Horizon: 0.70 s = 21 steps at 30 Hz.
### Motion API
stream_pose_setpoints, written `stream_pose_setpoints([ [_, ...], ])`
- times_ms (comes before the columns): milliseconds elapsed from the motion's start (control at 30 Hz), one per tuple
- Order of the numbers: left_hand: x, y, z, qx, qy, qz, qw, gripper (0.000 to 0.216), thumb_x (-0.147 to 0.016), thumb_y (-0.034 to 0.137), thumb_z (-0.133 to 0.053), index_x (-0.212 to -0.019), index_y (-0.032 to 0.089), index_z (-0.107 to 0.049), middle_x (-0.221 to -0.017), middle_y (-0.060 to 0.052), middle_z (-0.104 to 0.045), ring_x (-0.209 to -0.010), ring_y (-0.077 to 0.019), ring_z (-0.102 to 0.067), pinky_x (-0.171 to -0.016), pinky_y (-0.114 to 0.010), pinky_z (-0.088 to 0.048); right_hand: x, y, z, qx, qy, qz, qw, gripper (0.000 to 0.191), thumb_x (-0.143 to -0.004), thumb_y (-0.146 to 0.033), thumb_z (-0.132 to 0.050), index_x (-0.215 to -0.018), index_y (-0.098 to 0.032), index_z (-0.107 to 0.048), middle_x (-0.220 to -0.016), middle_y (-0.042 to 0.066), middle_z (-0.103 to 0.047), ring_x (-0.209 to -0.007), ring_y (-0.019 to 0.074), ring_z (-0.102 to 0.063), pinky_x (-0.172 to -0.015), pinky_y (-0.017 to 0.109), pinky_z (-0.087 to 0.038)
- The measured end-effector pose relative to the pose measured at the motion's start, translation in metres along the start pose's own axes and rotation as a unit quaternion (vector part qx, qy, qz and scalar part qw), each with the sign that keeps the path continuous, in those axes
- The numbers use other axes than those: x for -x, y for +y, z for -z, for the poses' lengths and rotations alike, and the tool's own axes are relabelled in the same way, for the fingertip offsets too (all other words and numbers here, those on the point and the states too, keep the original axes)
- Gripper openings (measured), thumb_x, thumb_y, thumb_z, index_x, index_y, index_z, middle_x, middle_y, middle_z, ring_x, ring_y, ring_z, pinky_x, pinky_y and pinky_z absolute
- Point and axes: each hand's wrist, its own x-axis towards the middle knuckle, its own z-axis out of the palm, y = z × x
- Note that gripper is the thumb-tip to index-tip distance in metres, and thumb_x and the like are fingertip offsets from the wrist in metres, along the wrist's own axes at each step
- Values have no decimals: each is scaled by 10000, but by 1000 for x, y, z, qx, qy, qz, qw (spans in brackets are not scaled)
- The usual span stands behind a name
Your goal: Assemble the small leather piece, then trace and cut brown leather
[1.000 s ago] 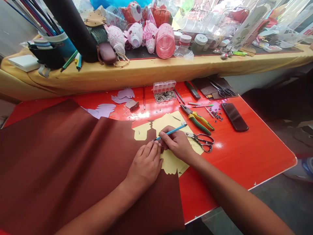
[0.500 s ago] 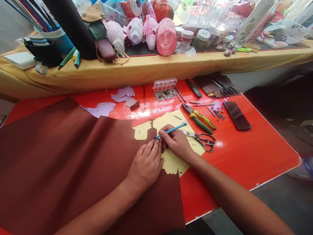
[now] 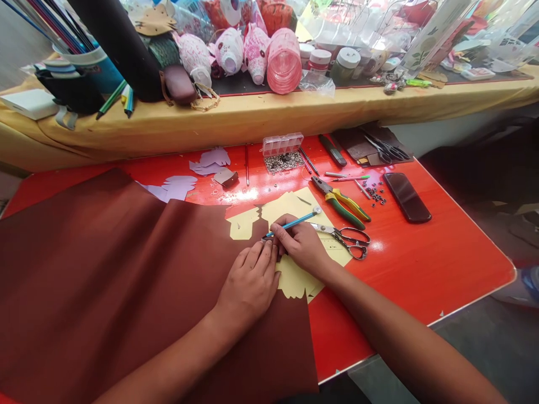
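Note:
My right hand (image 3: 298,244) grips a slim blue pencil (image 3: 297,222), which has a round whitish end. Its tip rests close to my left fingertips. Lying flat with fingers stretched out, my left hand (image 3: 248,280) presses on a large brown leather-like sheet (image 3: 168,292). A small piece lies under those fingertips, mostly hidden. Yellow cut-out paper (image 3: 292,279) sits beside and beneath my right hand. Another yellow cut-out (image 3: 241,227) lies at the sheet's upper edge. Metal scissors (image 3: 351,240) are just right of my right hand.
On the red table (image 3: 421,269) are green-and-yellow pliers (image 3: 343,205), a dark phone (image 3: 406,197), a clear box of small metal parts (image 3: 283,154) and purple paper pieces (image 3: 179,188). Behind runs a yellow-draped shelf (image 3: 252,115) crowded with jars, pens and crafts.
The whole view has shifted slightly. My left hand stays flat on the sheet, and my right hand keeps hold of the pencil at nearly the same spot.

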Motion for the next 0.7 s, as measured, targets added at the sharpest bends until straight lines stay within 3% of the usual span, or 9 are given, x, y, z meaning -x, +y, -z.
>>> stream_pose_setpoints([
  [333, 1, -1, -3, 3, 9, -6, 1000, 442, -1061, 264, -493, -1376, 18, -683, -1378, -184, -727, -1244, -328, -663, -1047, -453, -497, 1, -3, 5, 32, -13, 9, 999, 265, -1050, -444, -568, -885, -240, -603, -651, -14, -674, -573, 172, -643, -578, 272, -489],
  [700, 3, 0, -6, 11, 2, -1, 1000, 434, -1056, 263, -505, -1363, 11, -680, -1365, -187, -732, -1251, -341, -663, -1048, -468, -492, 19, -2, 34, 83, 5, 8, 996, 274, -1057, -423, -557, -857, -241, -599, -633, -23, -645, -540, 160, -609, -563, 271, -450],
])
